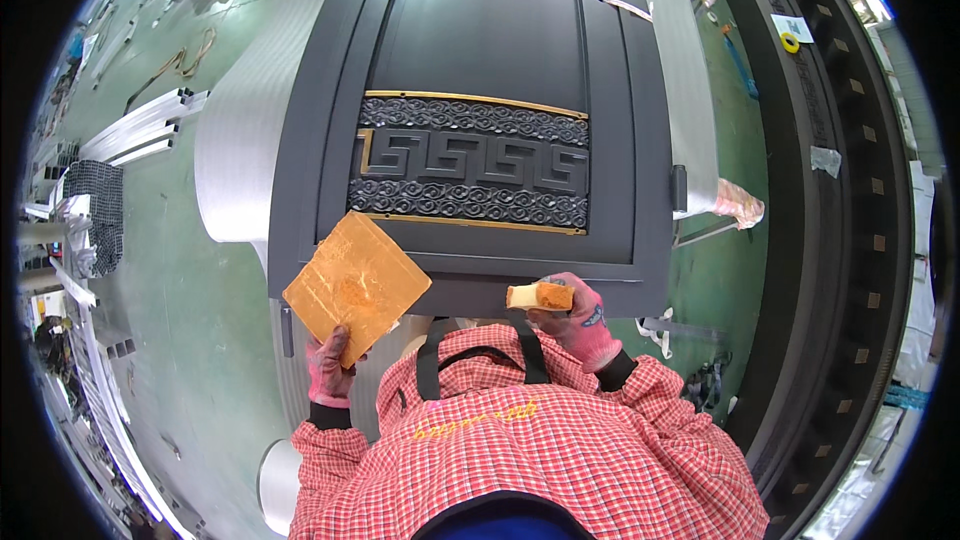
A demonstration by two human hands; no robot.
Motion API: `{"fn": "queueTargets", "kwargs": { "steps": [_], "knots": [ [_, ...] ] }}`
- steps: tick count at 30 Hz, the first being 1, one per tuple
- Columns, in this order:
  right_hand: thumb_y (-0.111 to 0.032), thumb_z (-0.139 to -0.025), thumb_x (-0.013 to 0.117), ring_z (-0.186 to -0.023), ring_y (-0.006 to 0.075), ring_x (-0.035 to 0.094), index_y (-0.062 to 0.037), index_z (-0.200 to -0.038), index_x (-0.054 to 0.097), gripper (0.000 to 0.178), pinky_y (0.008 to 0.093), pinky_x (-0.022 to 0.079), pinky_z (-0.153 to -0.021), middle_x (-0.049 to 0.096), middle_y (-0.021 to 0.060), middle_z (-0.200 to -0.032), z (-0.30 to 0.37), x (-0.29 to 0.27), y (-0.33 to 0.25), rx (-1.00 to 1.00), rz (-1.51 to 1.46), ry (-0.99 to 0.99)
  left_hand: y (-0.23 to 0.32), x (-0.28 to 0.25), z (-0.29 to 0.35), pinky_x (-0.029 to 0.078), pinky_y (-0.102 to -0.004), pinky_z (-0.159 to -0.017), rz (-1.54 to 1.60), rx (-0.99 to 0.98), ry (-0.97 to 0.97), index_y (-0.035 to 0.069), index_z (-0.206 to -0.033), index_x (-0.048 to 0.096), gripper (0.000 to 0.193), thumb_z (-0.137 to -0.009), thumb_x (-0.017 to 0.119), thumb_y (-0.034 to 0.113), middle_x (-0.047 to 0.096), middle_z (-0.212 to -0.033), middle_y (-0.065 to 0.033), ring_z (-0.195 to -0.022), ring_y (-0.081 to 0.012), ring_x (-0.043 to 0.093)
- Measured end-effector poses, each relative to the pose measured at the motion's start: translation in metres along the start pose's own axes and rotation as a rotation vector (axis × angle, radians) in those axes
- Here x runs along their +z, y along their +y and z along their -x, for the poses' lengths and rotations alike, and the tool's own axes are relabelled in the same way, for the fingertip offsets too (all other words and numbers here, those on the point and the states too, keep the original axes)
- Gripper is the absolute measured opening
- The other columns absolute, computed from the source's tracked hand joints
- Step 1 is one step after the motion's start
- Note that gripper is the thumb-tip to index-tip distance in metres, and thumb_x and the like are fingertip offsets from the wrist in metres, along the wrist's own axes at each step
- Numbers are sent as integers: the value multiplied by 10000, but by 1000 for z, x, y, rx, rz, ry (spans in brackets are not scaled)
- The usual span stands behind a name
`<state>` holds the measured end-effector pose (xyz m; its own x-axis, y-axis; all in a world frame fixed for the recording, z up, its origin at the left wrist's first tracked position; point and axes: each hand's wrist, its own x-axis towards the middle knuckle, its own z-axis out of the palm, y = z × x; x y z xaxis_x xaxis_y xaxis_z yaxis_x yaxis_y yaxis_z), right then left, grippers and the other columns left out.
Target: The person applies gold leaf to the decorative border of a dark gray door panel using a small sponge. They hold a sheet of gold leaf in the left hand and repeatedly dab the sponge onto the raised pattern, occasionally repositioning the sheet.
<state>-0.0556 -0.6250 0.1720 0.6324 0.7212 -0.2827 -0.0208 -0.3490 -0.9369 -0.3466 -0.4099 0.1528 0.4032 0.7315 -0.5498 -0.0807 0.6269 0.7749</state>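
My left hand point(333, 368), in a pink and dark work glove, grips the lower corner of a flat square gold-coloured board point(358, 280). That board is tilted over the near left corner of a dark grey door panel point(470, 30). In my right hand point(578, 325), also gloved, is a small sponge block point(540, 296), pale on one side and orange-brown on the other, held by the panel's near edge. Across the panel runs a carved ornamental band point(470, 160) with a key pattern and scrollwork. Gold strips edge it, and one key shape at its left end is partly gold.
Pale foam sheeting point(250, 140) lies under the panel and hangs over both sides. A long dark beam with tape rolls point(789, 43) stands at the right. Metal profiles point(145, 130) lie at the left on the green floor point(190, 310). A white strip point(628, 8) sticks out of the panel.
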Motion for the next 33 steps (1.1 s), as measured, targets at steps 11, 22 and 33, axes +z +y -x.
{"fn": "queueTargets", "kwargs": {
  "steps": [11, 22, 33],
  "knots": [
    [-13, -706, 756, -847, 90, 578, -29, -1018, 548, 375, 245, 487, -754, 609, 21, -934, -26, 39, -45, -136, -17, -24, 12, -11, -5, 509, -293, -470, 97, -53, -54, 2, -1175, 470, 471, -813, 695, 200, 633, -939, -133, -681, -234, 651],
    [-28, -689, 780, -825, 107, 587, -18, -1016, 554, 397, 255, 493, -735, 610, 46, -913, -42, 105, -95, -305, 17, -80, 31, -19, -9, 586, -298, -581, 157, -60, -46, 15, -1217, 442, 452, -824, 659, 72, 601, -1077, -125, -864, -239, 661],
    [-72, -621, 777, -832, 304, 635, -44, -962, 599, 386, 339, 519, -690, 631, 139, -922, -50, 159, -117, -572, 383, -97, 47, -4, -24, 538, -324, -819, 177, -106, -222, 14, -1241, 430, 492, -821, 676, 88, 594, -1119, -107, -965, -199, 624]
  ]
}}
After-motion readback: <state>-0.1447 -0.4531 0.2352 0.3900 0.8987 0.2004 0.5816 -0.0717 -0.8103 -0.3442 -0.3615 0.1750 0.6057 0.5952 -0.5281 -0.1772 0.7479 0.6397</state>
